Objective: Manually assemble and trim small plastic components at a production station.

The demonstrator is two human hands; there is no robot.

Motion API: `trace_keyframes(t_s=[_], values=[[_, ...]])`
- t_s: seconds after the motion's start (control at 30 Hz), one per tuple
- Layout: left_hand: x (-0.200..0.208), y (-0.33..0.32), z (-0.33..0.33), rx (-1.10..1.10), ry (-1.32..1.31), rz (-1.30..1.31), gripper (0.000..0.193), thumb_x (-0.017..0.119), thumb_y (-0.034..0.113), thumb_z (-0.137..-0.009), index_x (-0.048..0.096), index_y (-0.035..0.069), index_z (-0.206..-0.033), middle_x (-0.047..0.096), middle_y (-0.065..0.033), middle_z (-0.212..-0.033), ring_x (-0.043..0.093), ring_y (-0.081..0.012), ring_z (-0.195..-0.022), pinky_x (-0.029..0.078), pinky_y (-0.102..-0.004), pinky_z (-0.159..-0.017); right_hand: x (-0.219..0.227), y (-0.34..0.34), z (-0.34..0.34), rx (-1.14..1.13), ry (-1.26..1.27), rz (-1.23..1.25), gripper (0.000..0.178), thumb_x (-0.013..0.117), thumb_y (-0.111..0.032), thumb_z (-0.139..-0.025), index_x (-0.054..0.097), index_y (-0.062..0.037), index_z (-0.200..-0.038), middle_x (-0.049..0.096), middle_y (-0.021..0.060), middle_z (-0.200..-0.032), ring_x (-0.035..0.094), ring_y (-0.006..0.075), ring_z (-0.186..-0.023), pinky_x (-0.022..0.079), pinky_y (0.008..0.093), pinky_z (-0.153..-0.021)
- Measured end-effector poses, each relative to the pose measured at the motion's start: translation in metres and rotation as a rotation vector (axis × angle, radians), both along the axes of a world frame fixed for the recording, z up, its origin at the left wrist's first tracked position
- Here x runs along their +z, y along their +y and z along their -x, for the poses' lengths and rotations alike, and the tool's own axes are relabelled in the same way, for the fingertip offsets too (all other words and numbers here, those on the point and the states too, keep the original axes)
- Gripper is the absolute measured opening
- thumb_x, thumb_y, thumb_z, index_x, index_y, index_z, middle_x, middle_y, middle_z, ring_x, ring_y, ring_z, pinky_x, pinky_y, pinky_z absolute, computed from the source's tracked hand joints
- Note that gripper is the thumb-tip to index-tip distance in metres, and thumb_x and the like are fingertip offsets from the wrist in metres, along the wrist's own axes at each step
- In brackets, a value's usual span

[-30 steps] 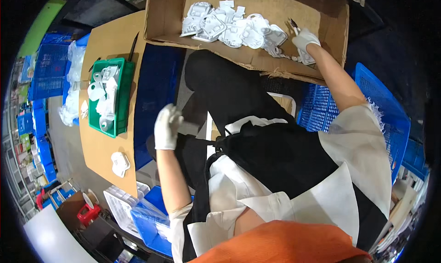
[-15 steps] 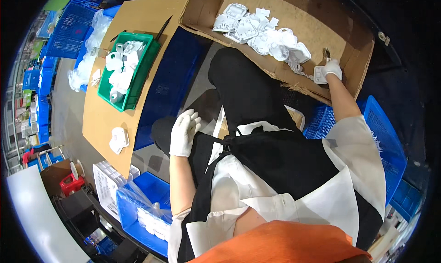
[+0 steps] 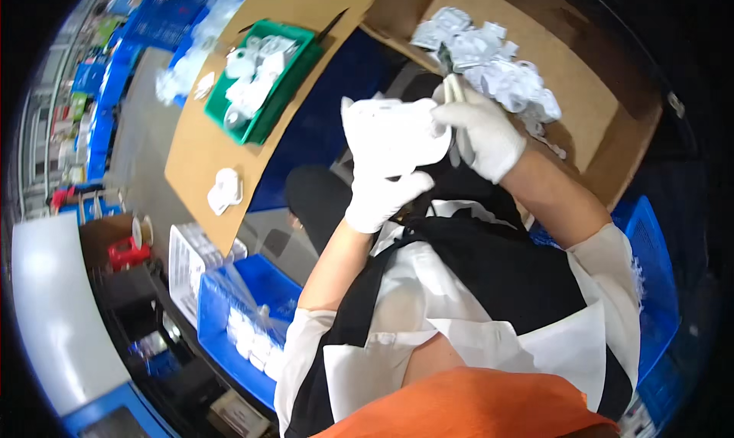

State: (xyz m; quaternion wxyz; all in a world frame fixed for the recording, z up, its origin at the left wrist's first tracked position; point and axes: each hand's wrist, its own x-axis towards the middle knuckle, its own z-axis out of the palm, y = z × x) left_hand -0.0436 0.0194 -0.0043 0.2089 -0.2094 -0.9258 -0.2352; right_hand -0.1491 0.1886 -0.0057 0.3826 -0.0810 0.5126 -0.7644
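In front of my lap, my left hand [image 3: 378, 201], in a white glove, is closed on a white moulded plastic part [image 3: 394, 136]. Its thumb shows below the part; the other fingers are mostly hidden behind it. My right hand [image 3: 485, 132], also gloved in white, meets the part at its right edge. That hand is closed around a small hand tool [image 3: 453, 89] with pale handles and a dark tip pointing away from me; it resembles nippers, though blur hides its exact kind. A heap of similar white plastic parts [image 3: 505, 67] lies beyond in an open cardboard box [image 3: 604, 105].
A green tray [image 3: 264, 124] of white parts stands on a cardboard-topped table [image 3: 199, 144] at left, a dark pointed tool [image 3: 334, 24] beside it. One white piece [image 3: 225, 191] lies near the table's edge. Blue crates [image 3: 264, 281] flank me.
My right hand has come from the box to mid-front, bringing the tool and a white part. My left hand has risen from my knee and now grips the part. The view has shifted.
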Motion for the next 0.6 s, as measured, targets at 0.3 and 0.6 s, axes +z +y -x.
trace_keyframes(t_s=[0.3,0.6], values=[[0.015,-0.013,-0.051,0.056,-0.074,-1.602,0.114,0.083,0.048,-0.064,0.021,-0.001,-0.146,0.051,-0.0156,-0.123,0.055,-0.0244,-0.112,0.050,-0.0425,-0.094,0.027,-0.012,-0.029,0.439,0.846,-0.228,0.053,0.061,-0.011,-0.080,0.046,0.0049,-0.129,0.059,0.0132,-0.104,0.059,0.0199,-0.095,0.048,0.0315,-0.083],[0.023,-0.017,-0.047,0.058,-0.122,-1.427,0.109,0.078,0.044,-0.061,0.027,-0.002,-0.145,0.052,-0.0146,-0.122,0.057,-0.0184,-0.102,0.049,-0.0318,-0.090,0.062,0.004,-0.022,0.609,1.471,-0.492,0.052,0.065,-0.003,-0.070,0.057,-0.0058,-0.121,0.054,0.0139,-0.087,0.056,0.0325,-0.080,0.047,0.0396,-0.071]])
